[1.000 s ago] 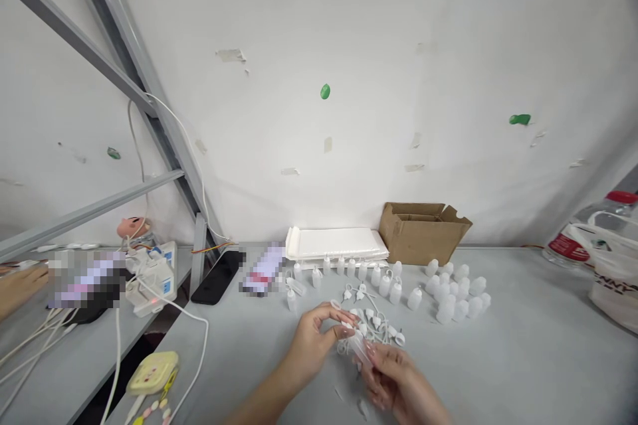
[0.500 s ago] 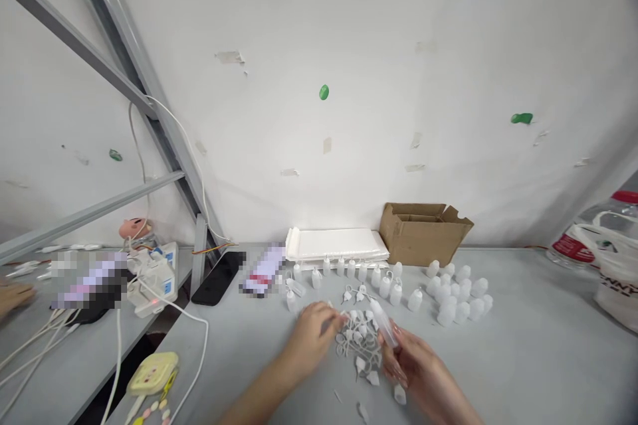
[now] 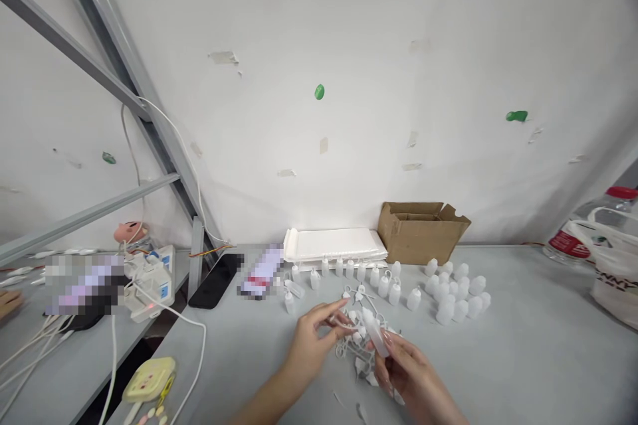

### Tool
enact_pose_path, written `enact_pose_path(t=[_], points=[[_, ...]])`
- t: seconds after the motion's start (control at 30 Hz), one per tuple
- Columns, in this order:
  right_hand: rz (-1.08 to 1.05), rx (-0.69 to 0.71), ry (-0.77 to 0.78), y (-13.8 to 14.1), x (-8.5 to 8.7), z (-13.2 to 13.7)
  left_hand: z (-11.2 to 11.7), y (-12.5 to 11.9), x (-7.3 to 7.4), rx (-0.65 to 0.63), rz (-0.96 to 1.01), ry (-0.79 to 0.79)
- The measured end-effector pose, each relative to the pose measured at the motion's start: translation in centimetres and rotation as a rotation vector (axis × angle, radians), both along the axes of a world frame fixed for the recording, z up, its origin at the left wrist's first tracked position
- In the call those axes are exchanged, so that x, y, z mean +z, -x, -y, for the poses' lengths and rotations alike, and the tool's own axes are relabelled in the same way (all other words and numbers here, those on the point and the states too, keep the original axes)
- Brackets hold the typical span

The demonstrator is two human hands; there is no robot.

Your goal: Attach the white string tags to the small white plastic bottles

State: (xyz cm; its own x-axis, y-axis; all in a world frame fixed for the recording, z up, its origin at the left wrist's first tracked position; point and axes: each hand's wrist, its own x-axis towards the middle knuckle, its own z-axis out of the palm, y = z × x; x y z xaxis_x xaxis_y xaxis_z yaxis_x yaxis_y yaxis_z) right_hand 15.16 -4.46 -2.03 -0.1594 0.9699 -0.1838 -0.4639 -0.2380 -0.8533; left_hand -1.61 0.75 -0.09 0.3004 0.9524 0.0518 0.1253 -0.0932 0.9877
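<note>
My right hand [image 3: 406, 372] grips a small translucent white bottle [image 3: 375, 334], tilted with its neck pointing up and left. My left hand [image 3: 313, 340] pinches a small white cap piece [image 3: 343, 324] right beside the bottle's neck. Both hands hover over a loose pile of white caps with rings [image 3: 359, 345] on the grey table [image 3: 523, 358]. Behind the pile stands a row of capped small bottles [image 3: 349, 272]. To the right is a cluster of uncapped bottles [image 3: 456, 292].
A brown cardboard box [image 3: 421, 231] and a white foam tray [image 3: 333, 244] stand against the wall. A black phone [image 3: 216, 279] and cables lie at the left, a yellow power strip [image 3: 149, 378] at the front left, and a plastic water bottle [image 3: 588, 226] with a bag at the far right.
My left hand lifted from the cap pile with a cap pinched and came up to the bottle. My right hand drew the bottle back toward me and to the left.
</note>
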Motion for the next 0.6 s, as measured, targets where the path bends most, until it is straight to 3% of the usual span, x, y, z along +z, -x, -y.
enact_pose_path(t=[0.13, 0.37, 0.6], points=[[0.037, -0.005, -0.004, 0.25, -0.05, 0.06, 0.08, -0.08, 0.3, 0.007, 0.147, 0.12], [0.031, -0.104, -0.031, 0.0, -0.21, -0.1, 0.17, -0.12, 0.52, -0.098, 0.272, 0.228], [0.083, -0.117, -0.007, -0.33, -0.33, -0.21, -0.18, 0.06, 0.97, 0.065, 0.327, 0.243]])
